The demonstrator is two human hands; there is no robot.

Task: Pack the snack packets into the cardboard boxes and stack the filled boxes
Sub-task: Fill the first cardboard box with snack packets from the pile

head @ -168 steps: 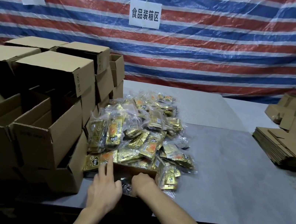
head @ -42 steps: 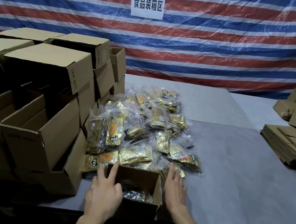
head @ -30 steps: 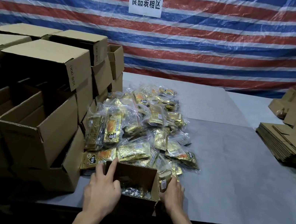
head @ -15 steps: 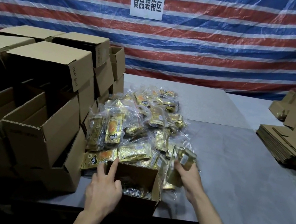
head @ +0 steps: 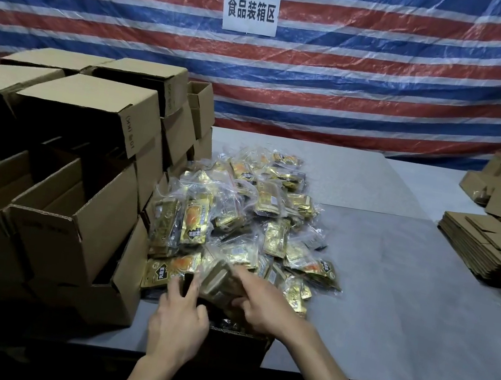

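Box [head: 237, 345]: sat at the table's [head: 404, 306] near edge, top open, some packets already inside.
Pile [head: 248, 219]: loose packets lay at 12 o'clock from the box, touching its far wall.
Right hand [head: 260, 304]: fingers were curled round a gold bundle [head: 221, 280], held just over the box's far rim.
Left hand [head: 179, 320]: fingers lay mostly straight against the box's 10 o'clock corner, steadying it and gripping nothing.
Change: half a second before, the right hand gripped the bundle at the pile's 4 o'clock edge; it had since swung to the box, while the left hand stayed put.
Meaning: another load was about to go in; the box was probably not yet full.
Stack [head: 79, 182]: cartons stood at 9 to 10 o'clock.
Flats [head: 489, 250]: unfolded cartons lay at 2 o'clock, well apart.
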